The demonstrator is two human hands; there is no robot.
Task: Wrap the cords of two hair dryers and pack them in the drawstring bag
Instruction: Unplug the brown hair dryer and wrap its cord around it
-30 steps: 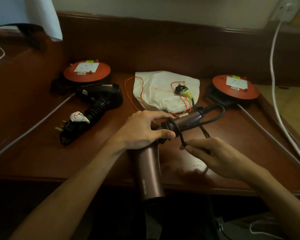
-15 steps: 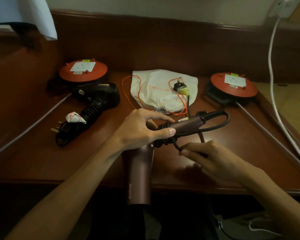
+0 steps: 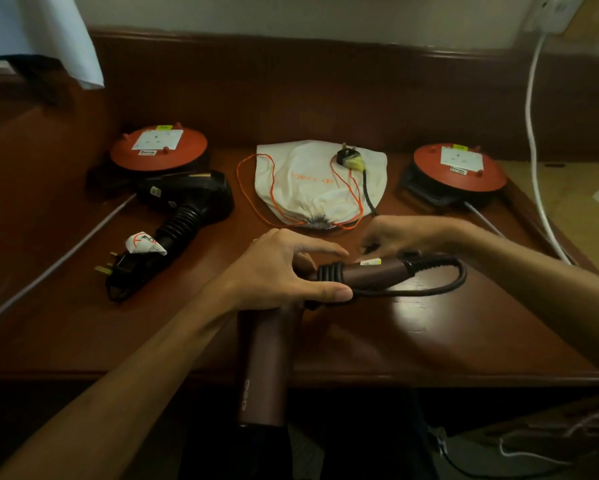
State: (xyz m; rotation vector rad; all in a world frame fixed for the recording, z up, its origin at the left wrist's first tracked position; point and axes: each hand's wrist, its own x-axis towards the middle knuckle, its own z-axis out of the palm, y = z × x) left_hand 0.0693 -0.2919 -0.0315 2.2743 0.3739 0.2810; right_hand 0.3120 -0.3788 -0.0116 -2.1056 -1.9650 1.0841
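Drawstring bag lies flat, plug resting on top.

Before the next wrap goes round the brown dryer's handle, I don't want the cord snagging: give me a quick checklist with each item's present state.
1. Left hand grips the brown dryer: ok.
2. Coils sit tight on the handle: ok.
3. Right hand holds the cord: cannot tell, fingers hidden.
4. Plug free to follow: not ok, it lies on the drawstring bag.
5. Black dryer already wrapped: ok.
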